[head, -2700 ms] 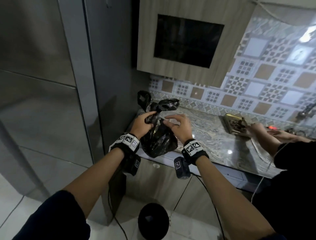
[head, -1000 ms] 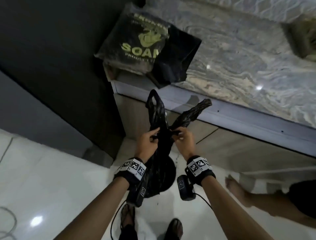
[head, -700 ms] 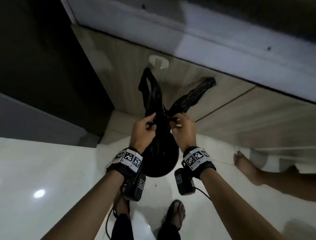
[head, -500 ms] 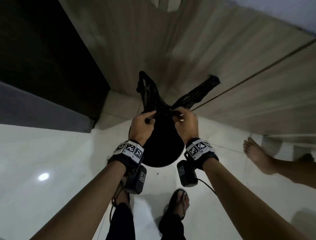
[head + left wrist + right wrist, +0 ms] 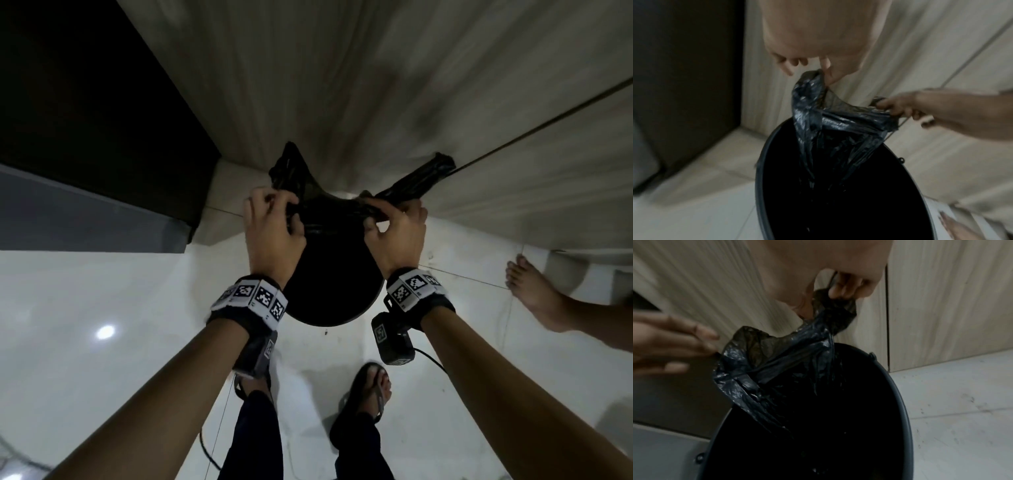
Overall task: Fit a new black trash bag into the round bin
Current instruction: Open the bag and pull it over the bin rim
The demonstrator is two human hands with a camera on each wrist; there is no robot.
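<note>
The thin black trash bag (image 5: 329,214) hangs between my hands, and its lower part drops into the round black bin (image 5: 342,320) on the floor. My left hand (image 5: 274,222) pinches the bag's left rim below one upright handle loop. On the other side my right hand (image 5: 394,222) pinches the right rim beside the second handle. In the left wrist view the left hand (image 5: 827,76) pinches the stretched bag (image 5: 830,123) over the bin rim (image 5: 759,162). In the right wrist view the right hand (image 5: 824,296) grips the bag (image 5: 777,356) above the bin rim (image 5: 902,402).
The bin stands close against a pale wood cabinet door (image 5: 376,85), with a dark appliance side (image 5: 85,85) to its left. White floor tiles (image 5: 85,308) lie all around. Another person's bare foot (image 5: 534,294) is at the right. My sandalled foot (image 5: 370,387) is just behind the bin.
The bag left the counter and came down in both hands. Since half a second ago the hands have moved apart and spread the bag's mouth over the bin.
</note>
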